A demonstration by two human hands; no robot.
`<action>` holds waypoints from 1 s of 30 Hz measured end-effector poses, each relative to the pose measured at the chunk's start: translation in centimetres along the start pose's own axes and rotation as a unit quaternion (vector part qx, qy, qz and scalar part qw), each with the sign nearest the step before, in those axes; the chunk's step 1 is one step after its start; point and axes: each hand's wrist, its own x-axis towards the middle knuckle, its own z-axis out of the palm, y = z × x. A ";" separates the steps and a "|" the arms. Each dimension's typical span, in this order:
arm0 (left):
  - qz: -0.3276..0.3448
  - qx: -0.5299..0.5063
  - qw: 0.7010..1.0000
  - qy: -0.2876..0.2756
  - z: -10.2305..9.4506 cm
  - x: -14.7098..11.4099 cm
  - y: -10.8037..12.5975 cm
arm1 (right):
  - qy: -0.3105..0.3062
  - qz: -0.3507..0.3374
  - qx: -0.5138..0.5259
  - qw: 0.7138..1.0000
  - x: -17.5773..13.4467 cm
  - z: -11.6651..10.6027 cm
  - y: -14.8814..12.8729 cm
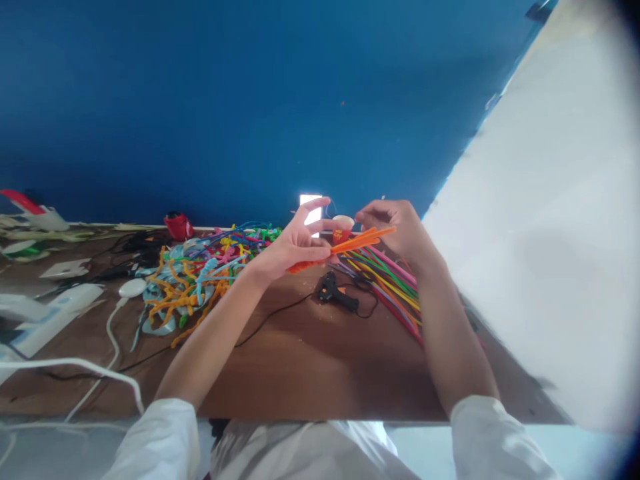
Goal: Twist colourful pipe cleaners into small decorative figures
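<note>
Both hands are raised just above the far edge of the wooden table [310, 360]. The left hand [293, 243] pinches one end of a bundle of orange pipe cleaners [350, 245] between thumb and palm, its other fingers spread loose. The right hand [395, 227] curls over the bundle's other end, though whether it grips cannot be told. Below the bundle on the table lies a black glue gun [336, 293]. Right of the glue gun sits a fan of straight coloured pipe cleaners [395, 287]; left of it, a tangled heap of bent pipe cleaners [195, 280]. A small cup [343, 228] stands behind the bundle.
</note>
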 end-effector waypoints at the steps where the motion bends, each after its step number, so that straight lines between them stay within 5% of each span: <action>1: -0.001 0.006 1.000 0.000 -0.1 0.0 0.0 | 0.011 0.001 0.000 1.000 0.0 0.0 0.0; 5: -0.012 0.027 0.999 -0.014 -0.3 0.0 0.0 | 0.025 0.016 0.050 0.998 -0.1 0.2 -0.3; 18: -0.041 0.170 0.981 -0.080 0.8 0.1 0.1 | -0.122 0.034 0.107 0.986 -0.2 1.8 -1.0; 30: -0.045 0.189 0.979 -0.066 0.8 -0.2 0.2 | -0.082 0.075 0.114 0.987 -0.3 0.9 -0.9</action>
